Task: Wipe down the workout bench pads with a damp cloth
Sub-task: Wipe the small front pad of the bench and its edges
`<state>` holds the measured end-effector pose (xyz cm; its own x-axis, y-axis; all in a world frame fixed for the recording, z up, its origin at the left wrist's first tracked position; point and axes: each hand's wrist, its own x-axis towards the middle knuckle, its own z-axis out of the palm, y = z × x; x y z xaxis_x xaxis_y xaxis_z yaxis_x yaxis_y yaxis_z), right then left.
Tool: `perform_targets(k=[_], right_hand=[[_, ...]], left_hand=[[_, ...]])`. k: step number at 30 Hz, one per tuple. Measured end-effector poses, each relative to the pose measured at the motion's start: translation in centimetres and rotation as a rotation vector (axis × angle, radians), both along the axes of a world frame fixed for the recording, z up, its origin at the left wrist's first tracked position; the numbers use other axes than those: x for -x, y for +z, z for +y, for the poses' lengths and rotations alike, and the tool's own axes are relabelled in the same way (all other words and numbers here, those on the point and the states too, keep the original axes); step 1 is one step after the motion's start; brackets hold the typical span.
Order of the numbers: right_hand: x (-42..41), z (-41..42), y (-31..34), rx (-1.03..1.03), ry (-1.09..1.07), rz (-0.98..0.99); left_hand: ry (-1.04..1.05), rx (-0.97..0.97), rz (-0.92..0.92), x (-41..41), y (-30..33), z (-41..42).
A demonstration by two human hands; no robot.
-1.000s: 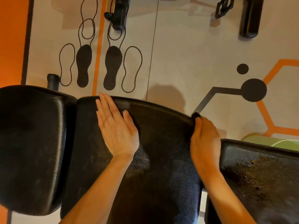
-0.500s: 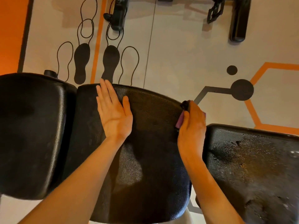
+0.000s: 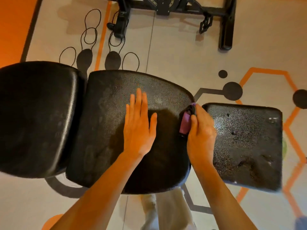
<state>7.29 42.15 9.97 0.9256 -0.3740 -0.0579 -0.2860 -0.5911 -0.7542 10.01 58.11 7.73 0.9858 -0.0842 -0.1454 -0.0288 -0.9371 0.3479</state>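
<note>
1. Compared with the earlier frames, the left hand (image 3: 139,125) is now laid nearer the centre of the middle pad (image 3: 106,130), no longer at its upper edge; its fingers are held straight and slightly spread, flat on the pad.
2. More of the purple cloth (image 3: 185,123) is now exposed than before, when only a sliver was seen under the fingers.
3. The cloth is gripped by the right hand (image 3: 201,133), whose fingers are curled round it, at the right edge of the middle pad, in the gap beside the right pad (image 3: 249,146).
4. The right pad, at centre right of the frame, is now seen almost whole, and its surface is marked with glossy patches.
5. The left pad (image 3: 36,117) is seen at the left of the frame, touched by neither hand.
6. A black equipment frame (image 3: 226,22) is now shown more fully at the top of the picture, on the patterned floor (image 3: 174,60).
7. No containers are made out.
</note>
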Motion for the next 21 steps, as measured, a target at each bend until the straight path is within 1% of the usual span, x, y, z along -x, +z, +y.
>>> perform_targets(k=[7, 13, 17, 21], right_hand=[[7.4, -1.2, 3.2, 0.036, -0.005, 0.028], [12.5, -3.5, 5.3, 0.115, 0.029, 0.038], [14.0, -4.7, 5.0, 0.156, 0.073, 0.047], [13.2, -5.4, 3.7, 0.22, 0.173, 0.069]], left_hand=[[-0.034, 0.085, -0.02, 5.9, 2.2, 0.1], [-0.087, 0.152, -0.037, 10.2, 2.3, -0.9], [-0.096, 0.17, -0.03, 11.5, 1.1, -1.8], [-0.113, 0.237, -0.03, 11.6, -0.5, -3.3]])
